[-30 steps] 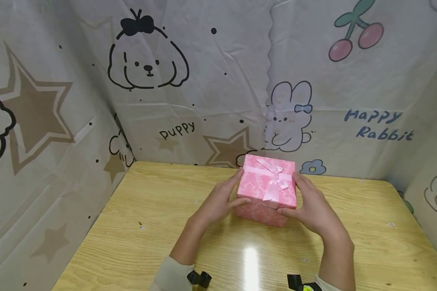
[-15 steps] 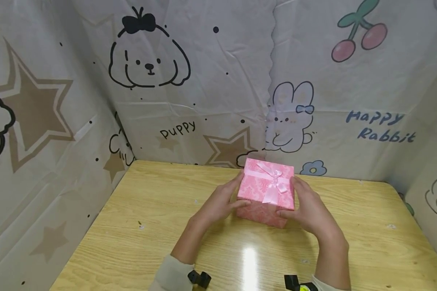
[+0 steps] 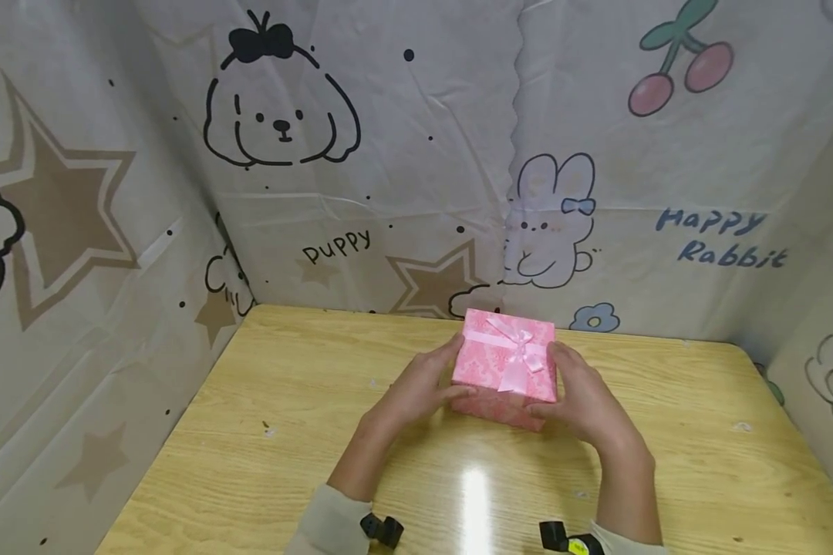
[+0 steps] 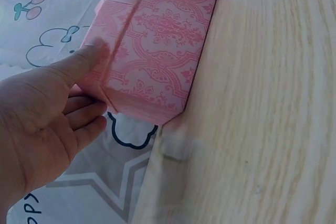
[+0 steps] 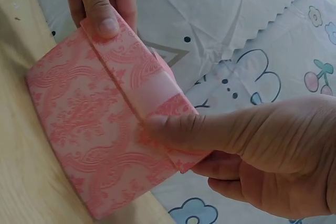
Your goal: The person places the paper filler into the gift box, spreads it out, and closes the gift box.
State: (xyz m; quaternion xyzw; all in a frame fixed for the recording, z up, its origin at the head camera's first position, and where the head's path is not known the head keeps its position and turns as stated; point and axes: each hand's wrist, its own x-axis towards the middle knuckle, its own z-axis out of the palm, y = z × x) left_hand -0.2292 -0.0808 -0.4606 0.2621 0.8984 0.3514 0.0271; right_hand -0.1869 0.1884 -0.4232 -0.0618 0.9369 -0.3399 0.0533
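Behind both hands (image 3: 416, 389), box (image 3: 505, 358) sides

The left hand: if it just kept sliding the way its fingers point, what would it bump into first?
The left hand already grips the pink gift box, so it would push that first. Behind the box hangs the cartoon-printed cloth wall, probably next.

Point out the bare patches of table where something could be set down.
The wooden table is bare left of the left hand, out to the cartoon backdrop, and right of the right hand toward the far corner. It is crowded mid-table, where both hands hold the pink gift box.
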